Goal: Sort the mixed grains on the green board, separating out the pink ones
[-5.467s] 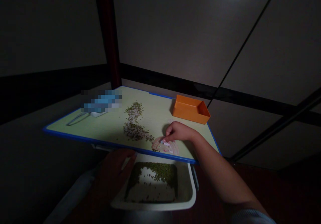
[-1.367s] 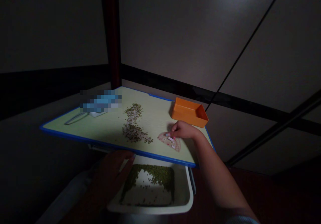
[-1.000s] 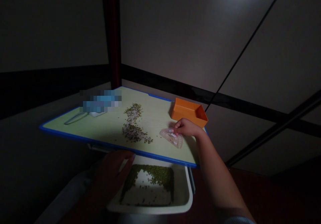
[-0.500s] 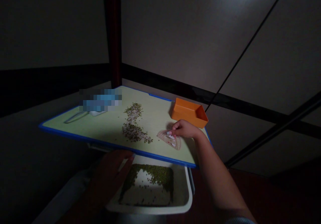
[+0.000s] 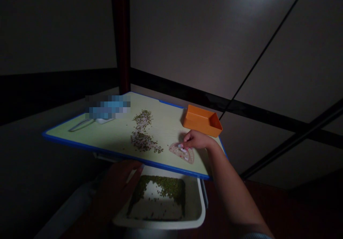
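Pinching clear, pink-marked, half-round plastic protractor (image 5: 186,156) narrowly between thumb and forefinger of right hand (image 5: 197,139). Under fingertips, on or just over pale-green, blue-rimmed board (image 5: 115,137), slanting lengthwise far-left to near-right. Well apart from shadowed left hand (image 5: 120,178) by near rim; can't tell finger state there. Room leftward up to loose green-and-pinkish grains (image 5: 142,140). Beyond: orange rectangular plastic box (image 5: 199,125). Below near rim: white rectangular plastic tub (image 5: 202,210).

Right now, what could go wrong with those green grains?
The small green grains lie loose, so a quick sweep by the right hand with the translucent half-round protractor might scatter them. Strays could drop off the pale blue-edged board into the off-white container below its near edge.
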Available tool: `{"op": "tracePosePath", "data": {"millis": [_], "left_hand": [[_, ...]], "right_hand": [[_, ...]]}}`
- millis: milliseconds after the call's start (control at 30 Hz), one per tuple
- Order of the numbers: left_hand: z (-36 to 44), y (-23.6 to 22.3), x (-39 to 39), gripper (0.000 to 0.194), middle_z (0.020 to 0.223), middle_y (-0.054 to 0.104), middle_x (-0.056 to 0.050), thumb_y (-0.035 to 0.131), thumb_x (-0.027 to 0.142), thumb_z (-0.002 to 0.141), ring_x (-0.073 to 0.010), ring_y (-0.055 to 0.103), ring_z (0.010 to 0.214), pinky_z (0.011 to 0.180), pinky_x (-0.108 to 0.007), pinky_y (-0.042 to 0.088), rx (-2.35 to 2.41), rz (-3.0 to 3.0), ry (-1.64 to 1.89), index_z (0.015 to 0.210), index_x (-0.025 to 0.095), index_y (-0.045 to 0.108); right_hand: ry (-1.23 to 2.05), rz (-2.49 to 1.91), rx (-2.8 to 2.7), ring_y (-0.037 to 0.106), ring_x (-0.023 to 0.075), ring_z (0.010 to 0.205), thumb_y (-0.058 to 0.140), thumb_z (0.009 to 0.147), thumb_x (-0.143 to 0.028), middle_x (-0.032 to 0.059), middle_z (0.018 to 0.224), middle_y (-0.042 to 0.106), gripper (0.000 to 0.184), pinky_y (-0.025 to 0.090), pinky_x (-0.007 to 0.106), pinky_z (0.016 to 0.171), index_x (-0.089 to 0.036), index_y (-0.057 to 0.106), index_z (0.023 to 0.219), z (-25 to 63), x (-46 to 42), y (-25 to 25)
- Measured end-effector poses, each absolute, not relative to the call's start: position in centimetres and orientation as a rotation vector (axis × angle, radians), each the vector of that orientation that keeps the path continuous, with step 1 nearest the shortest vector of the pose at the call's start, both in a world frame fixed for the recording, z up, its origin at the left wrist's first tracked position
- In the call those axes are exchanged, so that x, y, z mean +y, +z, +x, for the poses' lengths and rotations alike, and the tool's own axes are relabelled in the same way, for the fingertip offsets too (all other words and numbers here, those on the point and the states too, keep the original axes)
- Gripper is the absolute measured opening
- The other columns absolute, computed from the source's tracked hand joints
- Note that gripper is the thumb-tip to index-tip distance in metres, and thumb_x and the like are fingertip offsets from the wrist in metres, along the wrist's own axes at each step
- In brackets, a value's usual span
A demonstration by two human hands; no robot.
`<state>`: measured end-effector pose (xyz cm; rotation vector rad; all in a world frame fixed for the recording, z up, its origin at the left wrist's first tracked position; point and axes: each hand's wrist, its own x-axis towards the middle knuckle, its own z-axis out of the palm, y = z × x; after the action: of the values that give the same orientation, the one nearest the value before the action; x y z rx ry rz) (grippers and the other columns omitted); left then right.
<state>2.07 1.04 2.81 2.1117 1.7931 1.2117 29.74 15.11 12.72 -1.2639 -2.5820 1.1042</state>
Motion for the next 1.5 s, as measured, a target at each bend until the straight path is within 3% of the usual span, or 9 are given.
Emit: {"op": "tracePosePath", "data": {"millis": [233, 700, 1000, 1333, 1500], "left_hand": [[2.1, 3.0, 0.9, 0.039, 0.086, 0.071, -0.001, 0.040, 0.054, 0.083, -0.0160, 0.065, 0.082, 0.078, -0.027, 0.050, 1.803, 2.112, 1.196, 0.084, 0.024, 0.066], [2.0, 2.8, 1.0, 0.038, 0.088, 0.071, -0.001, 0.042, 0.053, 0.083, -0.0159, 0.064, 0.084, 0.080, -0.027, 0.049, 1.797, 2.115, 1.191, 0.087, 0.024, 0.066], [2.0, 2.7, 0.9, 0.037, 0.090, 0.071, -0.001, 0.044, 0.052, 0.083, -0.0165, 0.064, 0.086, 0.082, -0.028, 0.049, 1.795, 2.102, 1.195, 0.089, 0.024, 0.066], [2.0, 2.4, 1.2, 0.040, 0.089, 0.071, -0.001, 0.041, 0.054, 0.083, -0.0164, 0.065, 0.085, 0.082, -0.028, 0.050, 1.804, 2.100, 1.169, 0.088, 0.023, 0.067], [1.8, 2.3, 1.2, 0.038, 0.090, 0.071, -0.001, 0.042, 0.052, 0.083, -0.0162, 0.064, 0.086, 0.081, -0.027, 0.049, 1.799, 2.125, 1.185, 0.089, 0.023, 0.067]], "right_hand": [[0.989, -1.329, -2.593, 0.031, 0.0067, 0.048, 0.059, 0.075, -0.045, -0.0057, 0.048, 0.043, 0.036, 0.025, 0.023, 0.051, -0.013, 0.063, 0.060, 30.0, 15.0, 13.6], [0.878, -1.263, -2.623, 0.032, 0.0061, 0.047, 0.058, 0.079, -0.041, -0.0057, 0.047, 0.043, 0.035, 0.024, 0.022, 0.050, -0.011, 0.067, 0.064, 29.6, 15.6, 12.1], [0.895, -1.190, -2.564, 0.040, 0.0068, 0.050, 0.061, 0.079, -0.038, -0.0030, 0.052, 0.053, 0.031, 0.028, 0.021, 0.053, -0.011, 0.066, 0.064, 28.7, 15.5, 11.2], [0.426, -1.632, -2.461, 0.039, 0.0068, 0.047, 0.059, 0.081, -0.037, -0.0020, 0.050, 0.053, 0.031, 0.023, 0.023, 0.049, -0.012, 0.068, 0.065, 29.1, 15.9, 11.8], [0.443, -1.638, -2.440, 0.038, 0.0066, 0.046, 0.058, 0.080, -0.038, -0.0027, 0.048, 0.050, 0.032, 0.023, 0.023, 0.048, -0.013, 0.066, 0.063, 29.3, 16.1, 11.7]]}}
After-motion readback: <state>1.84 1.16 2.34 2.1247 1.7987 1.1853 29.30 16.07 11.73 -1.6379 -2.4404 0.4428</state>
